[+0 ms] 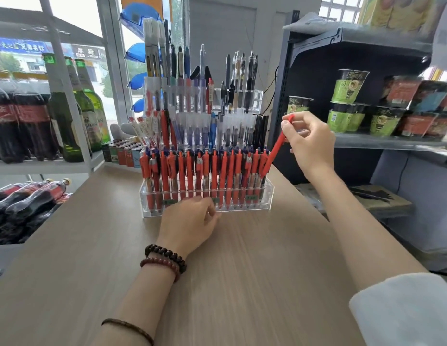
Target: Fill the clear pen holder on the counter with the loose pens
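Head view: the clear pen holder [207, 199] stands toward the far edge of the wooden counter [242, 270], about midway between its left and right edges, its tiers rising step by step toward the back. The front row is packed with upright red pens [190, 173], side by side from the left end to the right end.

The right hand [309, 143] is raised above the holder's right end. Its thumb and forefinger are pinched narrowly around the top of a single red pen [277, 148]; the other fingers curl loosely behind. That pen is tilted, its top toward the right, its lower end down among the pens at the right end of the front row. Whether the tip sits inside a slot cannot be told.

The left hand [190, 221] lies low on the counter, right at the holder's front wall near its middle. Its fingers are curled in, with the fingertips against the clear front; nothing visible is held in it. Bead bracelets [165, 258] circle the left wrist.
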